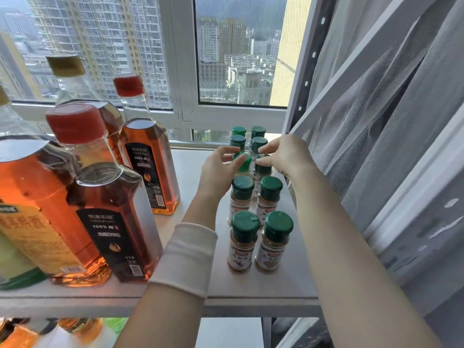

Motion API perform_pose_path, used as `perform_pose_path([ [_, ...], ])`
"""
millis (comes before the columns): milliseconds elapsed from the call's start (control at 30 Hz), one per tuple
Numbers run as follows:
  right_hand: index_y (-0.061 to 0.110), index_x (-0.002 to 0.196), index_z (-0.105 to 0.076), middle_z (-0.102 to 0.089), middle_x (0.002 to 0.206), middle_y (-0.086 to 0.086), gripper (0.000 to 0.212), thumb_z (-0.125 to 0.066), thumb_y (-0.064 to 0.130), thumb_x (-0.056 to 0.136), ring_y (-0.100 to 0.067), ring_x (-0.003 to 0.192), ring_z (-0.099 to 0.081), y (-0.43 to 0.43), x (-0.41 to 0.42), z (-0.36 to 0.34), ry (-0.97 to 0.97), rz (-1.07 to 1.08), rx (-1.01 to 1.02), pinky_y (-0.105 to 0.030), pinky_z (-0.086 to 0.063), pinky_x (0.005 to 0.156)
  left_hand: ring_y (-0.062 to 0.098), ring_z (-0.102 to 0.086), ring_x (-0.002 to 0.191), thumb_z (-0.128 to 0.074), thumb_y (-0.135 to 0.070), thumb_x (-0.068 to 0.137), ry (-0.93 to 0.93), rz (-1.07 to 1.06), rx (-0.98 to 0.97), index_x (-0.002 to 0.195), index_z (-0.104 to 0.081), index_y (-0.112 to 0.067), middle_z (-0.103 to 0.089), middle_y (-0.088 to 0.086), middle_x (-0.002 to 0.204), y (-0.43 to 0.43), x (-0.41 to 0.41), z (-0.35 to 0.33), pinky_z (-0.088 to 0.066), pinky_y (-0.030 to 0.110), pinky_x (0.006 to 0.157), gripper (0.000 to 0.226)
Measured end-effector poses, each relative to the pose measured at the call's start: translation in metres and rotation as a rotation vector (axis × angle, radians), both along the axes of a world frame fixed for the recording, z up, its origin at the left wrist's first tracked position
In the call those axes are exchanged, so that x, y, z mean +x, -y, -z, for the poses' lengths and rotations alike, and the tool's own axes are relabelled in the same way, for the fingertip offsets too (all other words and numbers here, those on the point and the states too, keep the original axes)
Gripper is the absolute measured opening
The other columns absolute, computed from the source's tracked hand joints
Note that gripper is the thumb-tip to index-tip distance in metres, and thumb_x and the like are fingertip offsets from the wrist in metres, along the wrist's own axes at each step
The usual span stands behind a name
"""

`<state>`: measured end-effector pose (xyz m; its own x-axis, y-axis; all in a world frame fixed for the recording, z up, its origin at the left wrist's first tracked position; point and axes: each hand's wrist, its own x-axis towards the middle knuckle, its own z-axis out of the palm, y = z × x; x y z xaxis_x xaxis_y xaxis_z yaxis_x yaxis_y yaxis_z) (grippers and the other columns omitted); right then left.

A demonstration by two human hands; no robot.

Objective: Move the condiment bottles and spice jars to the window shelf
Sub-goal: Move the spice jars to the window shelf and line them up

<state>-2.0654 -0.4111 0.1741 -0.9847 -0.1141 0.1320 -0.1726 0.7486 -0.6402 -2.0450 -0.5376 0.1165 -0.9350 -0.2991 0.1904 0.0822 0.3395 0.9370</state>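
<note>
Window shelf (190, 162): free room and obstructions. Tall oil bottles (118, 234) crowd the left of the frame. Spice jars (270, 194) stand in two close columns at centre right, neighbours nearly touching. Between bottles and jars runs a bare lane, partly filled by the left forearm. The left hand (218, 172) and right hand (283, 156) meet over the third row. A bare strip lies along the front edge. Curtain (376, 146) and perforated upright (308, 71) close the right; the window frame (226, 114) closes the back.

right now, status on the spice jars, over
Left hand pinches bright-green-capped jar; right hand pinches dark-capped jar beside it. Both in middle row on window shelf. Oil bottles left, clear of hands.
</note>
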Motion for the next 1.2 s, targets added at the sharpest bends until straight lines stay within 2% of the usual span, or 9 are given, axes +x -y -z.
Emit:
perform_pose_path([
  [100,0.013,0.110,-0.066,-0.065,0.119,-0.006,0.032,-0.072,0.022,0.080,-0.017,0.102,-0.058,-0.003,0.008,-0.006,-0.106,0.014,-0.062,-0.018,-0.036,0.076,0.014,-0.055,0.109,-0.050,-0.035,0.092,-0.047,-0.049,0.038,0.122,-0.053,-0.012,-0.059,0.007,0.123,0.002,0.010,-0.011,-0.042,0.026,0.085,0.038],
  [200,0.012,0.116,-0.063,-0.063,0.121,-0.004,0.037,-0.069,0.026,0.082,-0.006,0.092,-0.051,-0.006,0.025,-0.021,-0.214,-0.016,-0.151,-0.012,-0.034,0.076,0.016,-0.056,0.112,-0.045,-0.038,0.093,-0.121,-0.066,0.080,0.123,-0.051,-0.012,-0.060,0.004,0.122,0.001,0.034,-0.031,-0.041,0.019,0.085,0.040],
  [367,0.020,0.110,-0.064,-0.064,0.106,0.009,0.029,-0.063,0.034,0.085,-0.003,0.088,-0.057,0.000,0.077,-0.039,-0.377,-0.086,-0.404,0.003,-0.039,0.060,-0.010,-0.056,0.094,-0.048,-0.037,0.093,-0.356,-0.138,-0.079,0.114,-0.058,-0.024,-0.060,-0.021,0.101,-0.010,0.113,-0.062,-0.044,0.004,0.082,0.027],
  [433,0.027,0.103,-0.064,-0.064,0.098,0.014,0.019,-0.062,0.034,0.086,0.000,0.087,-0.062,0.004,0.105,-0.035,-0.401,-0.132,-0.583,-0.001,-0.045,0.068,-0.012,-0.058,0.096,-0.048,-0.034,0.094,-0.505,-0.164,-0.079,0.107,-0.060,-0.030,-0.063,-0.023,0.100,-0.012,0.152,-0.064,-0.043,0.006,0.085,0.019],
  [567,0.034,0.096,-0.065,-0.068,0.104,0.008,0.011,-0.060,0.031,0.087,-0.003,0.093,-0.065,0.019,0.149,0.003,-0.289,-0.262,-0.825,-0.020,-0.052,0.080,0.009,-0.064,0.101,-0.041,-0.029,0.093,-0.715,-0.337,0.038,0.103,-0.059,-0.025,-0.068,-0.012,0.101,0.006,0.203,-0.039,-0.050,0.026,0.090,0.021],
  [700,0.033,0.109,-0.060,-0.063,0.113,0.014,0.026,-0.052,0.040,0.085,0.000,0.107,-0.059,0.046,0.179,0.059,-0.082,-0.361,-0.862,-0.025,-0.051,0.089,0.008,-0.058,0.112,-0.039,-0.033,0.093,-0.610,-0.553,0.208,0.112,-0.057,-0.023,-0.064,-0.009,0.113,0.028,0.225,0.003,-0.046,0.030,0.099,0.028],
  [900,0.045,0.122,-0.040,-0.043,0.125,0.035,0.037,-0.037,0.047,0.085,0.020,0.119,-0.039,0.080,0.200,0.097,0.113,-0.490,-0.898,-0.004,-0.034,0.096,0.003,-0.045,0.126,-0.032,-0.043,0.090,-0.346,-0.474,0.269,0.133,-0.043,-0.023,-0.050,-0.005,0.136,0.042,0.229,0.046,-0.040,0.018,0.102,0.049],
  [1100,0.029,0.136,-0.043,-0.044,0.142,0.014,0.058,-0.030,0.056,0.087,0.004,0.130,-0.037,0.097,0.207,0.107,0.151,-0.524,-0.946,-0.034,-0.032,0.112,0.005,-0.041,0.129,-0.032,-0.055,0.087,-0.254,-0.347,0.290,0.126,-0.040,-0.041,-0.046,-0.007,0.137,0.043,0.220,0.058,-0.035,0.039,0.109,0.042],
  [1200,0.026,0.139,-0.040,-0.041,0.144,0.014,0.071,-0.032,0.068,0.082,0.003,0.132,-0.035,0.096,0.209,0.107,0.146,-0.518,-0.967,-0.037,-0.031,0.113,0.009,-0.041,0.130,-0.032,-0.064,0.083,-0.239,-0.313,0.308,0.122,-0.041,-0.048,-0.046,-0.006,0.138,0.046,0.220,0.060,-0.035,0.042,0.109,0.043],
])
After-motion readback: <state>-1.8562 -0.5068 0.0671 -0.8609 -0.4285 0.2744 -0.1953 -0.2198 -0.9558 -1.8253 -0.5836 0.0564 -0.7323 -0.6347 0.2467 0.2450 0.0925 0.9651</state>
